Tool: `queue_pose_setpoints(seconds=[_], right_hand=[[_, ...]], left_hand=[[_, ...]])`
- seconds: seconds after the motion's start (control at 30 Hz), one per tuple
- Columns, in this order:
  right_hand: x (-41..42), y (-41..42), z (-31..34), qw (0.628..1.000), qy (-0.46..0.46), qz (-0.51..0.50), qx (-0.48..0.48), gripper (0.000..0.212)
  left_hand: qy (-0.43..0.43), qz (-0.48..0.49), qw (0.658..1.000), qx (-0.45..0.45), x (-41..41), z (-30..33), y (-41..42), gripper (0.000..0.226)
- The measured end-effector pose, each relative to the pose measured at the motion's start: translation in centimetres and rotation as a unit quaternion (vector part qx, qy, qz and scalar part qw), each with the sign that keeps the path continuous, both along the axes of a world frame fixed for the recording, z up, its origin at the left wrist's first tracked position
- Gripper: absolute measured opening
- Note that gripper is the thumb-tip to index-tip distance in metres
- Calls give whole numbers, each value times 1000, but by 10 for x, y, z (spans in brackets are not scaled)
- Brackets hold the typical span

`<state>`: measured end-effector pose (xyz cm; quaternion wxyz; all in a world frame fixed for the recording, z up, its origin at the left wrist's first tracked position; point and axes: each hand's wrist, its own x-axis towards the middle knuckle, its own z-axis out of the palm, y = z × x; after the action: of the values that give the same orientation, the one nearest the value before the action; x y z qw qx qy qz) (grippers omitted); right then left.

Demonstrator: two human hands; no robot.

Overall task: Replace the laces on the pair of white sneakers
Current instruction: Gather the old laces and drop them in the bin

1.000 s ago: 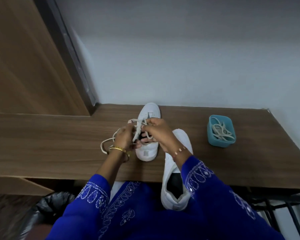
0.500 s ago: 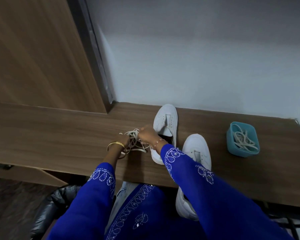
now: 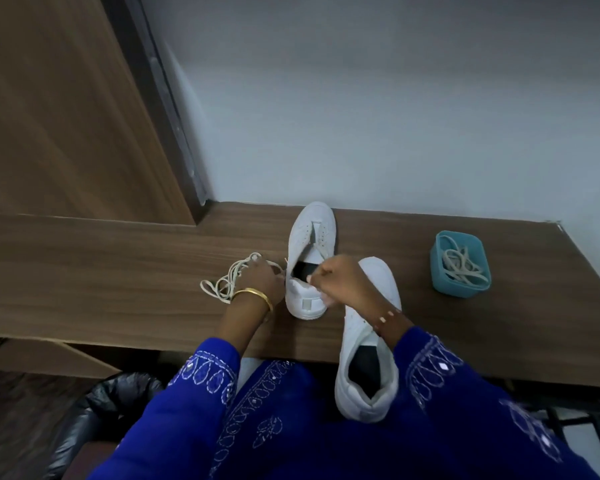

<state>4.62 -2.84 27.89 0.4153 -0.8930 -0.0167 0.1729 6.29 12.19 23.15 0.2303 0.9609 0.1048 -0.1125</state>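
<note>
Now left hand (image 3: 257, 277) gripping loose lace (image 3: 222, 284); right hand (image 3: 340, 282) pinching sneaker (image 3: 307, 265) collar

White sneakers (image 3: 310, 237), teal tub (image 3: 459, 263), blue embroidered sleeves (image 3: 430, 362).

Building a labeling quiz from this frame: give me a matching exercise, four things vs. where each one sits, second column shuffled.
Things:
1. loose lace
2. teal tub
3. far sneaker
4. near sneaker

Places:
A. hanging over the table's front edge
B. toe against the wall, between the hands
C. heaped on the table at the left hand
D. right end of the table, laces inside

Pairs: 1-C, 2-D, 3-B, 4-A
</note>
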Motion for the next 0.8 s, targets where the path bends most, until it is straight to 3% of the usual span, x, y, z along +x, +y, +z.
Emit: queue_pose_setpoints(seconds=[0.13, 0.23, 0.4, 0.5, 0.67, 0.8], right_hand=[[-22, -35, -1, 989, 109, 14, -101, 41], [-38, -47, -6, 979, 137, 35, -148, 47], [-46, -45, -15, 963, 96, 68, -242, 35], [-53, -38, -20, 950, 84, 73, -291, 40], [-53, -32, -39, 943, -2, 32, -330, 24], [-28, -33, -45, 947, -41, -44, -317, 37]], left_hand=[[-133, -155, 978, -31, -13, 5, -41, 39], [-129, -227, 965, 23, -16, 2, -60, 34], [-84, -240, 960, 117, -14, -10, -62, 40], [-83, -240, 961, 109, -11, -8, -63, 39], [-88, -235, 964, 83, -7, -12, -59, 37], [-105, -247, 963, 30, -18, -19, -60, 39]])
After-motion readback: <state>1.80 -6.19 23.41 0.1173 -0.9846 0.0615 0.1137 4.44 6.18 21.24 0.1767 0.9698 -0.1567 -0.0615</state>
